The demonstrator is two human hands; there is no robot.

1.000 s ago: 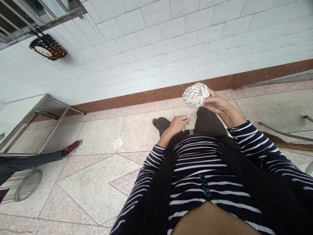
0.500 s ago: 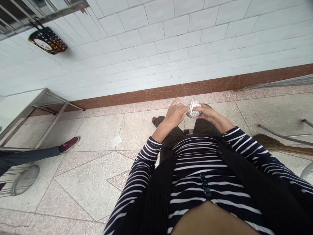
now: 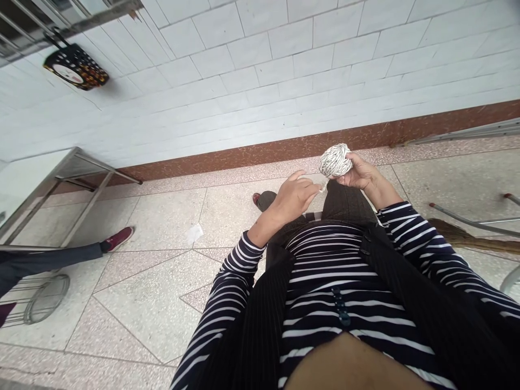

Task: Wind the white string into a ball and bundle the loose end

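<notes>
"Head view; where is the ball of white twisted cord (image 3: 335,160), and what holds it?"

"The right hand (image 3: 363,174) does, out in front of the trouser legs (image 3: 344,207); its thumb lies over the ball's right side, and the other fingers are mostly hidden; that grip is closed round the right side, leaving the left face bare."

"And the left hand (image 3: 296,196)?"

"Its grip is pressed together at the tips; it looks to be pinching the short strand (image 3: 324,186) that runs down from the ball, while one finger stands lifted away."

"Which way does the ball lie from that pinch?"

"Forward and to the right, near but apart, the strand bridging the gap; the right hand is nearer, since it touches the ball."

"Any long axis?"

"None that I can tell; it looks roughly round."
</notes>
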